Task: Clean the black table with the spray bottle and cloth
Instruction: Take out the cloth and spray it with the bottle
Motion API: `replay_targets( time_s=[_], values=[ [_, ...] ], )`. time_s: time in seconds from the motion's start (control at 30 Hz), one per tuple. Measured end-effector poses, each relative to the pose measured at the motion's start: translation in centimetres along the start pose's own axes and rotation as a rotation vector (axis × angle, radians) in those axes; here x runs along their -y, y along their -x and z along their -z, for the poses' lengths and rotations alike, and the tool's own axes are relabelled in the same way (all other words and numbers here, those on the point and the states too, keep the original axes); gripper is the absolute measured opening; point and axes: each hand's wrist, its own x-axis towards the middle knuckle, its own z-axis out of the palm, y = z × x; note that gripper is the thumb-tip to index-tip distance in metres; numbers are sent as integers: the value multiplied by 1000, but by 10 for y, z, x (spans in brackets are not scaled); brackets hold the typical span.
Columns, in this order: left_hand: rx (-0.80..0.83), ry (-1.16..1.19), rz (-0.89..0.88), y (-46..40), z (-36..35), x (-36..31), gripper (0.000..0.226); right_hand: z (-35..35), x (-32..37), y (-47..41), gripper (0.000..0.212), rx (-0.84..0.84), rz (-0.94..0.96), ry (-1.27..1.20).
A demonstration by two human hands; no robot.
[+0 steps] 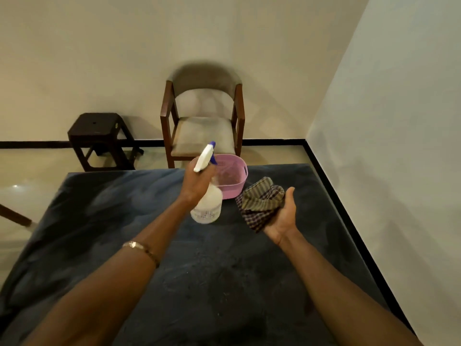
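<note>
Here, surface: dusty, smeared black table [124, 216], pink plastic basket [234, 176] at far edge.
Room: cream walls; wooden chair [203, 123], dark stool [99, 138] beyond.
My left hand [195, 181]: gripping clear spray bottle [208, 203].
My right hand [284, 216]: clutching bunched checked cloth [262, 201].

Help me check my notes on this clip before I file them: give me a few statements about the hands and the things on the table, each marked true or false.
1. The left hand holds the spray bottle. True.
2. The right hand is empty. False: it holds the checked cloth.
3. A pink basket stands on the black table, at its far edge. True.
4. The cloth lies spread flat on the table. False: it is bunched up in the right hand, above the surface.
5. A wooden chair stands behind the table, against the wall. True.
6. The spray bottle lies inside the basket. False: it is held up in front of the basket.
</note>
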Motion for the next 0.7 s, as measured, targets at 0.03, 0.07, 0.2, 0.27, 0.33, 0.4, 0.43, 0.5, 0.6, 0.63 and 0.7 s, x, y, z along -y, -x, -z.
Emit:
replay_targets(
  time_s=[0.03,0.07,0.2,0.27,0.33,0.4,0.43,0.5,0.6,0.63,0.7],
  values=[
    [24,-4,21,16,2,1,29,3,0,5,88,1,1,15],
    [53,-7,39,33,4,2,31,5,-1,8,87,4,1,23],
    [165,28,118,101,9,5,34,8,0,21,82,32,11,44],
    [219,27,106,130,9,7,29,6,0,28,80,48,9,61],
    [277,36,57,155,9,12,29,2,-1,36,78,73,-1,76],
    [278,38,59,175,9,17,25,-3,-5,43,75,83,-11,75],
    [263,37,75,183,8,19,19,-5,-8,46,75,92,-17,70],
    [220,35,90,197,6,20,13,-9,-11,53,74,101,-27,62],
    [209,-16,60,207,5,22,5,-15,-15,56,73,109,-28,57],
    [212,-32,67,208,7,24,6,-16,-17,56,73,109,-24,52],
    [229,-31,69,208,15,30,5,-19,-20,57,71,101,-12,50]
  ],
)
